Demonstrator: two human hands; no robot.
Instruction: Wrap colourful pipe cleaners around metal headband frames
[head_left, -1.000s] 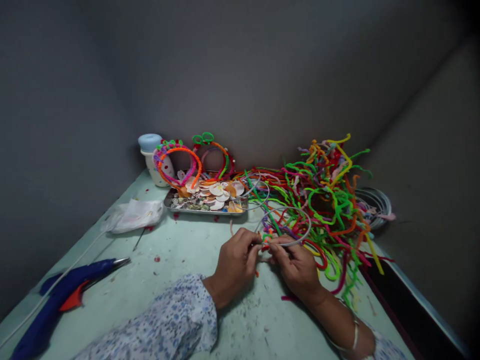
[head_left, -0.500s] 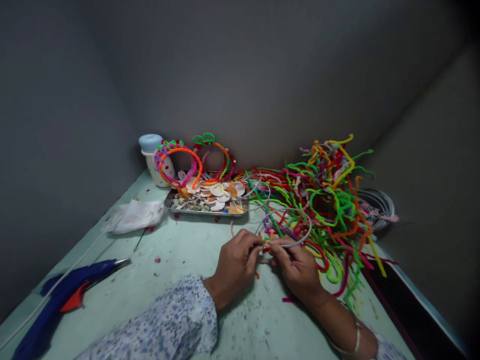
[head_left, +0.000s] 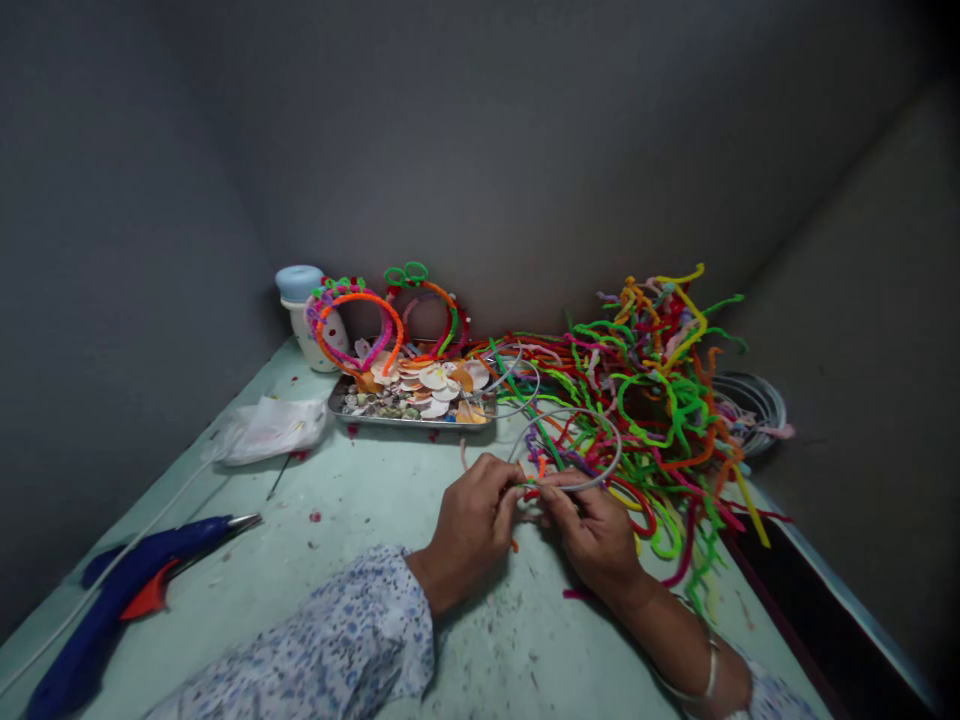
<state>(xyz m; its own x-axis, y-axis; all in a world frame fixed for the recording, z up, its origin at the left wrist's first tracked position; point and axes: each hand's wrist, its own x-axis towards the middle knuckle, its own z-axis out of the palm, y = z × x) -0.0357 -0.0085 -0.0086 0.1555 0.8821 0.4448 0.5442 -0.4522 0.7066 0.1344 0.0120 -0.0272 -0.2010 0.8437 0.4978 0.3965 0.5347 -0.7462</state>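
Both hands meet over the middle of the table, fingertips pinched close together. Between them they hold a loop of grey wire [head_left: 619, 445], which arcs up and away from my fingers. My left hand [head_left: 471, 522] is closed on the wire's near side. From the right, my right hand [head_left: 600, 535] pinches the same wire, thumb toward me. Small bits of green, red and orange pipe cleaner show at the fingertips; whether they are fixed to the wire I cannot tell. More pipe cleaners [head_left: 660, 420] lie heaped just beyond my right hand.
A metal tray [head_left: 412, 424] of shells stands behind, with pipe-cleaner headbands [head_left: 360, 298] and a blue-lidded bottle [head_left: 300, 300] around it. At left lie a plastic bag [head_left: 274, 430] and a blue glue gun [head_left: 112, 600] with its cord. Coiled wire [head_left: 772, 410] sits at the right.
The wire loop's top has tilted slightly up and leftward. Both hands keep their pinch in nearly the same spot, and the whole view has shifted a little.
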